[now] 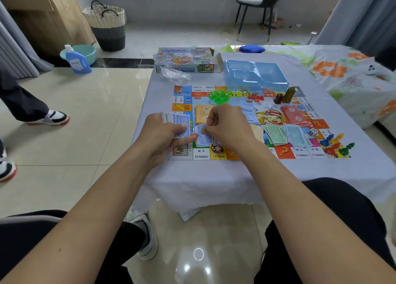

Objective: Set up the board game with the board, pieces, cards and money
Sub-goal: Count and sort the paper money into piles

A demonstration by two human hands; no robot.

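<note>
Over the board's [285,153] near-left corner, left hand [165,136] grips a money stack [179,120]; right hand [227,126] pinches one blue note [202,138], probably sorting; next, lay it flat.

Home rm: laundry basket [106,24], detergent bottle [76,61], bed [351,73].

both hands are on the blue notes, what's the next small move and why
Probably the right hand should lay the blue note it pinches down on the board as a blue pile. The left hand holds a stack of notes being dealt off, while green notes and red notes already lie sorted by colour.
</note>
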